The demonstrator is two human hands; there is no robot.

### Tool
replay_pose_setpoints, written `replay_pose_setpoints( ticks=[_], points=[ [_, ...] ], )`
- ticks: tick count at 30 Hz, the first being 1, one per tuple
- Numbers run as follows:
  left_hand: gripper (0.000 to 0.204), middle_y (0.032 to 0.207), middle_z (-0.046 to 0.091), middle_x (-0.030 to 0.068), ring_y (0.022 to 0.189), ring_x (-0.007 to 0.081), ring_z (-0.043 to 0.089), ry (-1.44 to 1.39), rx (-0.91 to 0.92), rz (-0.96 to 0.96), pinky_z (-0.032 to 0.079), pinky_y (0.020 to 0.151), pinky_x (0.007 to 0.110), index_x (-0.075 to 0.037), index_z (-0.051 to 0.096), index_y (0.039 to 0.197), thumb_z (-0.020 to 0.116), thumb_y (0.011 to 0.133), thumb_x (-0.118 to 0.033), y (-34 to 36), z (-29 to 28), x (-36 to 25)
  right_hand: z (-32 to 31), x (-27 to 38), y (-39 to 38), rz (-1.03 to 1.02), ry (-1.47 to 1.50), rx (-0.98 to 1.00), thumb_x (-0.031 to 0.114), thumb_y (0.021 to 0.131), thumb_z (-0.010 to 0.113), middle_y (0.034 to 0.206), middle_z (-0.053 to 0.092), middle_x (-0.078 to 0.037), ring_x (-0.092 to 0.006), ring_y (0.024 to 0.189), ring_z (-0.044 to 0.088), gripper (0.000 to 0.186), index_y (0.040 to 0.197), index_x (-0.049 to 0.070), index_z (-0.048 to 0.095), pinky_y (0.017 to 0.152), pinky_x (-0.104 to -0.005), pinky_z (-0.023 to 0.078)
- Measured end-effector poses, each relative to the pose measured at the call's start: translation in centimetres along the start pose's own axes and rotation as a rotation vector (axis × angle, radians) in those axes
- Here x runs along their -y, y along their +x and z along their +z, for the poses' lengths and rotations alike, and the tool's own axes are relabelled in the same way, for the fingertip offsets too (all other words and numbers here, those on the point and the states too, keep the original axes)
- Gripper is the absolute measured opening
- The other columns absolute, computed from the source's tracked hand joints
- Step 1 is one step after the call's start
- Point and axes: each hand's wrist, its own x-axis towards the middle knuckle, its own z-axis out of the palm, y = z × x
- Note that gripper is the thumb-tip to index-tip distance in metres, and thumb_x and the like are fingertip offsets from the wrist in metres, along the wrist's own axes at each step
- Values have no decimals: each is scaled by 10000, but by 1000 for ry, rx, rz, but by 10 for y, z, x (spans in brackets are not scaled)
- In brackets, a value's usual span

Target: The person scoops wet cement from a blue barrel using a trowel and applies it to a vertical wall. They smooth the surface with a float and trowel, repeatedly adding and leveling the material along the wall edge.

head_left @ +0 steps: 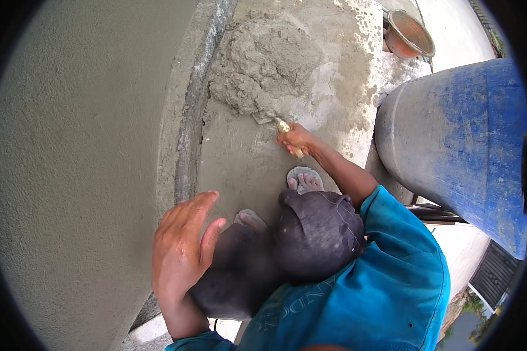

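I look straight down over my bent knees in dark trousers and my feet in grey sandals [303,178]. My right hand [295,139] reaches forward and grips the pale wooden handle of a trowel [273,121], whose blade is pushed into the base of a grey mortar heap [264,63] on a flat cement-smeared board [334,88]. My left hand [184,245] hovers with fingers spread, holding nothing, beside my left knee and close to the grey plastered curved wall [82,164].
A large blue barrel [459,140] stands at the right, close to my right arm. A rusty orange pan [409,35] lies at the top right. A curved concrete rim [187,117] runs between the wall and the board.
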Motion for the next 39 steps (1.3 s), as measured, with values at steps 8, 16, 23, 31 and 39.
replay_pose_setpoints(
  ticks=[8, 16, 23, 31, 39],
  points=[
    [357, 1151, 695, 158, 1046, 352, 668, 3, 9, -12, 514, 916, 435, -11, 637, 1221, 699, 915, -185, 2, 3, -2, -47, 88, -54, -540, -687, -712, 156, 843, 691, 814, 687, -200, -363, 732, 687, 218, 961, 26, 563, 613, -499, 514],
    [338, 1143, 698, 162, 1045, 336, 675, 9, 6, 52, 521, 906, 418, -14, 641, 1222, 690, 930, -179, 25, 5, 9, -83, 122, -88, -487, -816, -1214, 289, 877, 723, 883, 716, -193, -393, 815, 701, 354, 1136, 98, 577, 645, -502, 519],
    [610, 1299, 639, 171, 1189, 274, 609, -961, -77, -345, 438, 1017, 426, 33, 520, 1366, 584, 1005, -454, 116, 56, 27, 11, 118, -122, -724, -259, -354, 262, 795, 834, 795, 577, -155, -270, 709, 604, 832, 1279, 24, 200, 616, -402, 486],
    [733, 1366, 569, 255, 1288, 322, 547, -1281, 144, -328, 400, 1096, 435, 74, 313, 1491, 566, 979, -385, 209, 149, -33, -8, 54, -221, -945, -246, -635, 315, 815, 811, 1255, 517, -153, -252, 1150, 524, 846, 1407, 93, 249, 861, -390, 490],
    [582, 1237, 658, 207, 1197, 274, 604, -1140, 236, -193, 463, 1029, 384, 112, 443, 1391, 558, 978, -282, 216, 153, -32, -60, -242, -370, -257, 902, -1928, 267, 932, 536, 989, 540, -34, -143, 832, 521, 298, 1167, 112, 438, 682, -309, 463]
  ],
)
